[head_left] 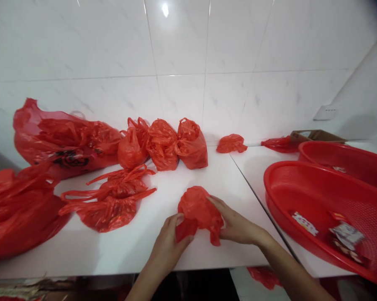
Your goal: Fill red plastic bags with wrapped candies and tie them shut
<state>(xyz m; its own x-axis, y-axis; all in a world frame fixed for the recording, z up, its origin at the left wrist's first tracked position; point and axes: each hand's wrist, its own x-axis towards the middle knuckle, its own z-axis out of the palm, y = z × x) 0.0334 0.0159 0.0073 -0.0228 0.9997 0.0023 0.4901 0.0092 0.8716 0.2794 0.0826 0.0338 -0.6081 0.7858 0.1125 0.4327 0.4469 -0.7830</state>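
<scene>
Writing on bags: the large red bag (65, 142) against the wall at the back left carries a black print, too creased to read.
Writing on packets: two small packets (304, 223) (347, 236) lie in the near red basket (301, 184). Both are printed, but too blurred to read.
Left hand: the left hand (169, 240) comes up from the lower edge with the forearm angled inward. Its fingers are curled and its thumb is on top, pinching the lower left fold of the crumpled red bag (199, 209).
Right hand: the right hand (235, 225) reaches in from the right with the back of the hand upward. Its fingers close on the right side of the same bag.
Held bag: it is bunched between both hands at the front edge of the white counter (207, 175), resting on it or just above.
Nearby left: flattened bags with loose handles (109, 200) lie just left of the hands.
Behind: three knotted bags (163, 144) stand side by side, touching, near the tiled wall. A small wad of bag (231, 143) lies apart to their right.
Far left: a big heaped bag (15, 209) lies at the counter's end.
Right: a second red basket (348, 156) sits behind the near one, with a cardboard box (314, 135) beyond it.
</scene>
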